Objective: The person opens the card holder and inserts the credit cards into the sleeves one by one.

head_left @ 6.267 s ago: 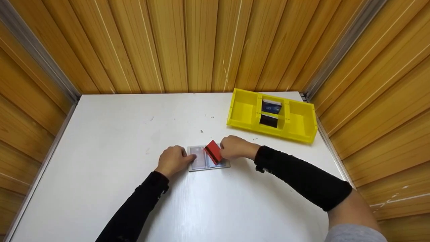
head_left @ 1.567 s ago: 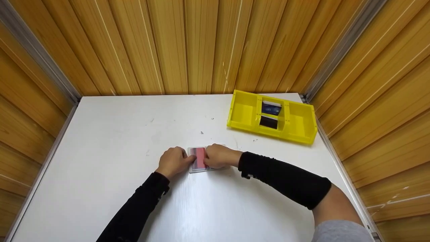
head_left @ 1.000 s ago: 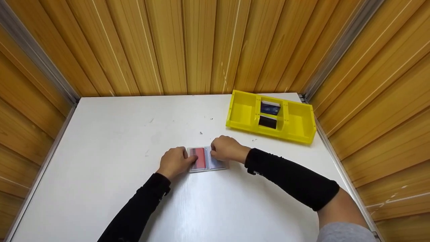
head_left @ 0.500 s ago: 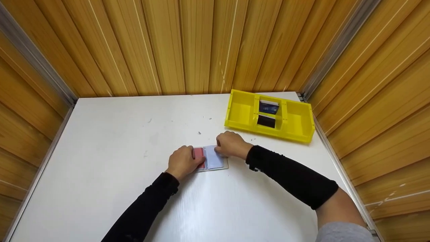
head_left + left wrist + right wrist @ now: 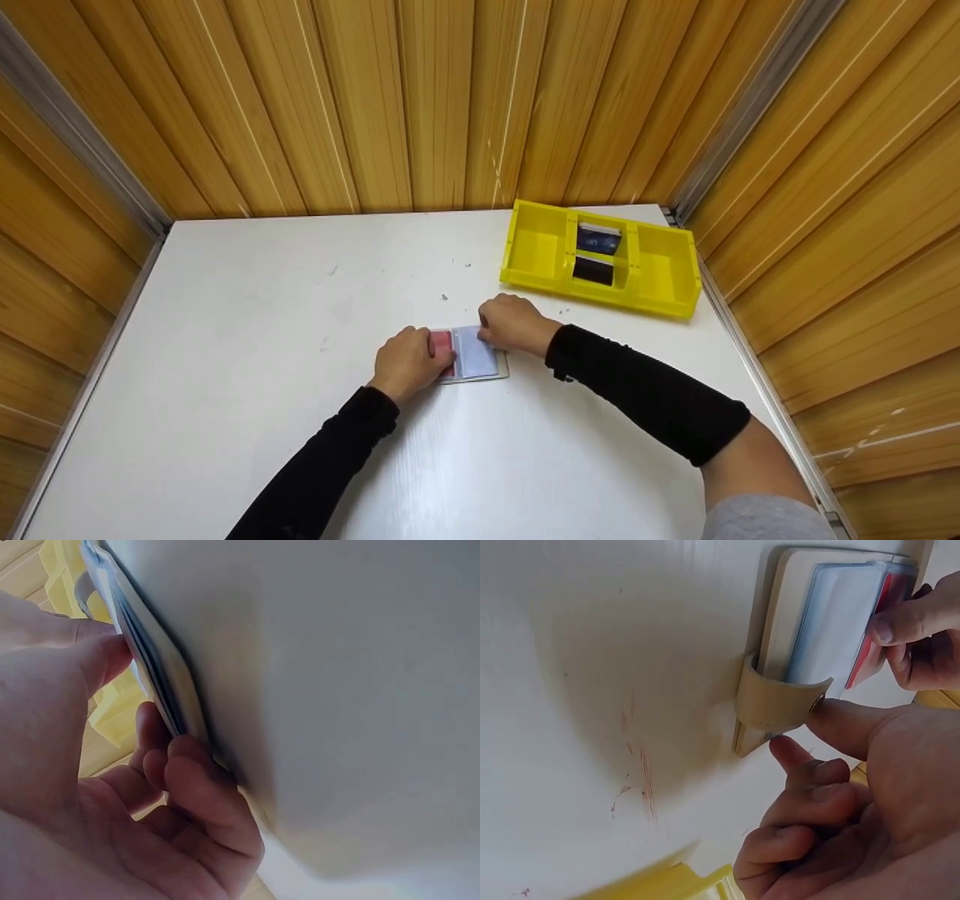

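Note:
A card holder (image 5: 478,358) with a beige cover and clear sleeves lies spread on the white table. The red card (image 5: 442,343) sits in its left sleeve. My left hand (image 5: 407,364) grips the left side, thumb over the red card and fingers curled at the cover's outer edge. At the upper right corner is my right hand (image 5: 516,322). The right wrist view shows its thumb at the snap end of the holder's curved beige strap (image 5: 780,701), with the index fingertip at the cover's edge below. Stacked sleeve edges show in the left wrist view.
Behind my right hand stands a yellow three-part bin (image 5: 532,281). Its middle compartment holds dark blue cards (image 5: 598,241) and a black card (image 5: 593,271). Wood-patterned walls (image 5: 435,105) border the table (image 5: 247,315) at the back and sides.
The red card, earlier in my right hand, went into the left sleeve. My right hand then moved to the upper right corner, and my left hand shifted right, its thumb further over the card.

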Demonstrator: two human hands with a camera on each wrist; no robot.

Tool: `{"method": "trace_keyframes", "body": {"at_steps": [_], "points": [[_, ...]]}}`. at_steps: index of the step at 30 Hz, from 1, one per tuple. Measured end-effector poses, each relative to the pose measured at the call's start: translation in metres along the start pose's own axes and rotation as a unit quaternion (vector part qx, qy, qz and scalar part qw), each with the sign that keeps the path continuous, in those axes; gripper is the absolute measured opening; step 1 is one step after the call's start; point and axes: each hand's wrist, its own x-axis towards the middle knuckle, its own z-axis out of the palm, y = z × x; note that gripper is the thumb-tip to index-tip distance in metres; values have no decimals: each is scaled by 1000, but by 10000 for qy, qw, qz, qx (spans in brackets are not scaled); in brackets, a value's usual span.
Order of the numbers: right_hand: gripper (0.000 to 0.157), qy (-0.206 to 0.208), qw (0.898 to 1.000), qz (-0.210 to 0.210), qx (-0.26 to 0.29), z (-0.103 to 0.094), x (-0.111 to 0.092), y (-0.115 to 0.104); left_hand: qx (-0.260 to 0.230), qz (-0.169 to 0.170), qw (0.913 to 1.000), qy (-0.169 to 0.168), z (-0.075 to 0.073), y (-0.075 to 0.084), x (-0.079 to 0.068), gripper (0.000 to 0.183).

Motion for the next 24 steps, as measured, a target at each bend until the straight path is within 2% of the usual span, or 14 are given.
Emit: {"method": "trace_keyframes", "body": {"at_steps": [7, 24], "points": [[22, -96, 9996, -247, -32, -2, 5, 4, -74, 77, 9999, 56, 0, -1, -2, 35], [22, -240, 9990, -386, -20, -3, 8, 9, -89, 37, 10000, 21, -1, -1, 0, 37]]}}
